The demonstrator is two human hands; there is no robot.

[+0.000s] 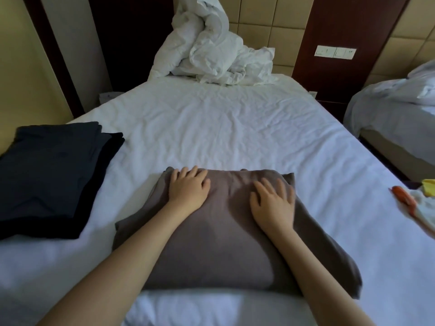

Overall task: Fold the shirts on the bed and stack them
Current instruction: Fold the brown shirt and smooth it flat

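1 folded grey-brown shirt (223, 231) is observed lying on the near middle of the bed (223, 125), directly on the white sheet. The left hand (188, 189) is laid flat on the far left part of this shirt, fingers straight and slightly spread, with the fingertips reaching its far edge. The right hand (273, 203) is laid flat on the far right part of the same shirt, fingers likewise straight and spread. Nothing is gripped by either hand. The 2 hands are set apart, with bare fabric between them, and both forearms are extended over the shirt from the near edge of the view. A stack of dark navy folded shirts (51, 177) is noted on the left side of the bed, apart from the grey-brown shirt, with white sheet between them; the number of garments in it cannot be told. A crumpled white duvet (211, 50) is heaped at the head of the bed against the padded wall. At the right edge of the view, a bundle of white, orange and yellow cloth (421, 203) is partly seen on the sheet; its nature cannot be determined. A second bed (395, 107) with white bedding is recorded to the right, and a white switch panel (335, 52) is fixed to the dark wall between the 2 beds.
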